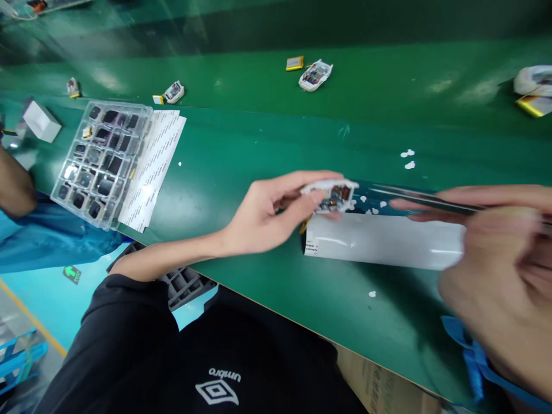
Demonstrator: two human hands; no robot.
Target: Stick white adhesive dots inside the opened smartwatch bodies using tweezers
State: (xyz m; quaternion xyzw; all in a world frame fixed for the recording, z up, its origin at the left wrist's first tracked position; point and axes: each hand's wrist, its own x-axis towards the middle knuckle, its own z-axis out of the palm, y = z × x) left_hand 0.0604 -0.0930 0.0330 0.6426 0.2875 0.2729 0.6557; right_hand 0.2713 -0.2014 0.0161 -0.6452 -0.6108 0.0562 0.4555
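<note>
Fingers of our right hand (495, 253), blurred and nearest, pinch slim metal tweezers (425, 199) pointing left. Our left hand (267, 213) grips a small white plastic casing with exposed electronics (334, 194) just above a white paper strip (383, 241) on the green table (259, 144). Farther left sits a clear compartment tray of dark parts (101, 161).

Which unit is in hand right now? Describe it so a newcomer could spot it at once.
Start at the green bench and find the long white sheet near its front edge. At that sheet's left end, the left hand pinches a small white casing with exposed electronics, while the right hand points tweezers toward it. Unlike the similar casings lying on the conveyor behind, this one is held up between fingers.
</note>
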